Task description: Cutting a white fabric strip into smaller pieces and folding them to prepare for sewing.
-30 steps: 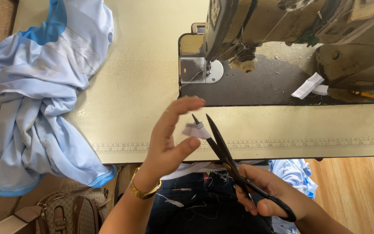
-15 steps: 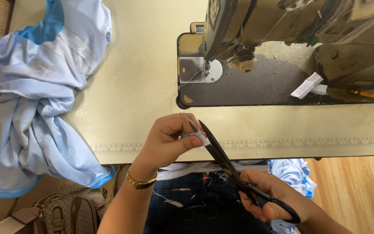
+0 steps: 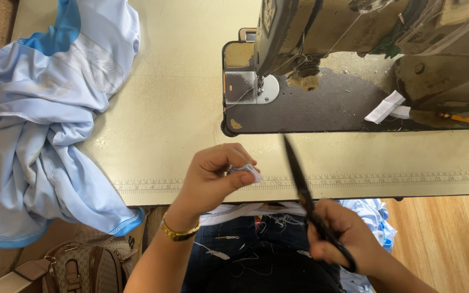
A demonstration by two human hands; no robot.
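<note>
Our left hand (image 3: pixel 213 176) pinches a small white fabric tag (image 3: pixel 247 171) w/ fingers clamped, just above the bench (image 3: pixel 180 119) edge. Right hand (image 3: pixel 346 244) grips black scissors (image 3: pixel 305 195), blades together, beside the tag. We'd keep the tag taut & blades clear of fingertips.

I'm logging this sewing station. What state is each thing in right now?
Left hand: pinching a small white fabric scrap.
Right hand: gripping black scissors, blades closed, pointing up.
Sewing machine: nothing under the needle.
Blue garment: crumpled, hanging off the table edge.
White label: lying flat on the machine bed.
Handbag: on the floor.
</note>
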